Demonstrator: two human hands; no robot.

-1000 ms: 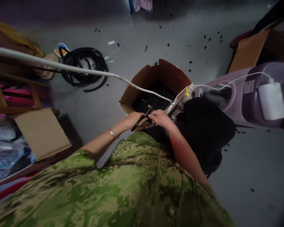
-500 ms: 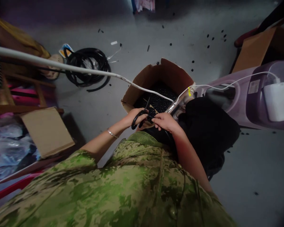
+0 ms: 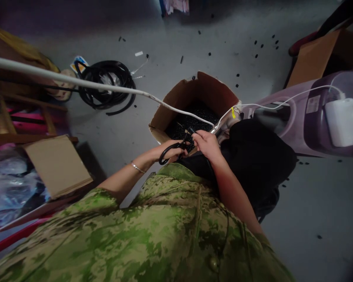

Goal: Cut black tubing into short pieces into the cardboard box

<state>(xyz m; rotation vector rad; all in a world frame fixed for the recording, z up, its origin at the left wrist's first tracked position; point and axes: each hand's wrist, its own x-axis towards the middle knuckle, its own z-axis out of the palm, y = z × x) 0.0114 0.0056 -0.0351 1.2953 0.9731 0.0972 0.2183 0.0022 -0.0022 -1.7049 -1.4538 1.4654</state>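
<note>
Many cut black bits already fill the cardboard box [image 3: 176, 98]. My left hand [image 3: 167, 150] grips the black scissors [image 3: 172, 149]; my right hand [image 3: 207, 143] pinches the black tube end [image 3: 191, 130] over that box, with more length apparently left.

Dim overall. Grey floor [image 3: 164, 51] brightest at upper centre; corners fall into dark vignette. Strong wide-angle bending at frame edges. Left margin soft, slightly smeared. Near green camouflage garment [image 3: 164, 235] grainy, blurred.
</note>
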